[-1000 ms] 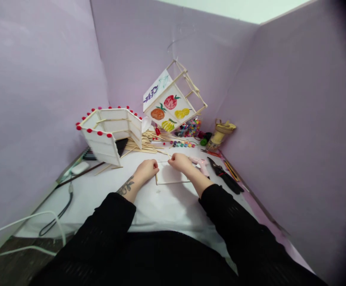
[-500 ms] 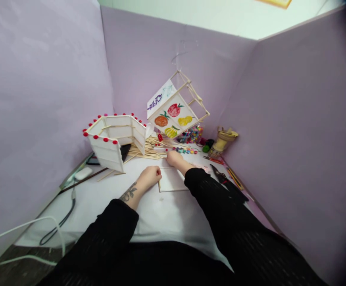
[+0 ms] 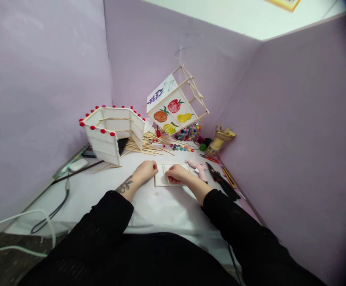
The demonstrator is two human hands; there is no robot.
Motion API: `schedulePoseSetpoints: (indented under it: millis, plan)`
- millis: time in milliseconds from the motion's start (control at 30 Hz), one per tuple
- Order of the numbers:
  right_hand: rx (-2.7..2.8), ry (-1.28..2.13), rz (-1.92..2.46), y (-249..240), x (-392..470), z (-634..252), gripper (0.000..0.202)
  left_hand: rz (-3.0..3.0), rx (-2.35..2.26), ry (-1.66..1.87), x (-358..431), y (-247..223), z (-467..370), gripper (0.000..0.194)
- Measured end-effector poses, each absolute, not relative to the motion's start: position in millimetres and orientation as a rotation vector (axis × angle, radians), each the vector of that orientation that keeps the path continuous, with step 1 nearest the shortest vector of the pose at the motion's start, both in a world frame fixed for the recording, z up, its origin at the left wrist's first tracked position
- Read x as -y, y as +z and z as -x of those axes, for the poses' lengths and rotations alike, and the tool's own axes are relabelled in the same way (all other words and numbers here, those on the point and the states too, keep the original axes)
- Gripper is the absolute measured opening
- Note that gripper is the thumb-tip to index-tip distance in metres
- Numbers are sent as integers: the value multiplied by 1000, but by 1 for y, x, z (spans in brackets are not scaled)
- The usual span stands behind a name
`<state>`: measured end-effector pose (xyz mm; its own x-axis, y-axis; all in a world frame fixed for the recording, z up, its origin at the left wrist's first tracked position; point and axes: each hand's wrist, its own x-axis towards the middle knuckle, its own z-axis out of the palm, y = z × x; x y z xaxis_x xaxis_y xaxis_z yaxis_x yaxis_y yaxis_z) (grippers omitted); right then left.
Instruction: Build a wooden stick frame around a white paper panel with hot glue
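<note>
A small white panel (image 3: 161,183) edged with thin wooden sticks lies on the white-covered table. At its left edge, my left hand (image 3: 145,171) is closed, fingertips pinched by the upper left corner. My right hand (image 3: 177,174) is over the middle of the panel, its fingers closed on a thin wooden stick (image 3: 164,170) that runs across the panel from back to front. The right hand covers part of the panel's right side. Just right of the panel lies a pink glue gun (image 3: 201,169).
A white folding frame with red pompoms (image 3: 103,143) stands left, and a fruit-painted lantern (image 3: 173,111) tilts at the back. Loose wooden sticks (image 3: 143,147) lie between them. Black pruning shears (image 3: 223,183), a utility knife (image 3: 229,177) and a stick holder (image 3: 219,142) are right.
My right hand has come back from the loose sticks to the panel, with a stick now in its fingers. My left hand stays by the panel's left edge. The glue gun is now uncovered.
</note>
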<state>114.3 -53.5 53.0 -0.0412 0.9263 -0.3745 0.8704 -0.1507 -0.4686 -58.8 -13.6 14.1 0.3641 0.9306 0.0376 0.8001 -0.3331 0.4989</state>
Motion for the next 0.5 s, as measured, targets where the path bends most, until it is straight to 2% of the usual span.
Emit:
schedulePoseSetpoints:
  millis: [100, 500]
  plan:
    - [1933, 1122, 2104, 55, 45, -108, 27, -2241, -1496, 468, 13, 13, 60, 14]
    - [1837, 1165, 2111, 46, 45, -106, 15, -2276, -1468, 462, 12, 12, 59, 13]
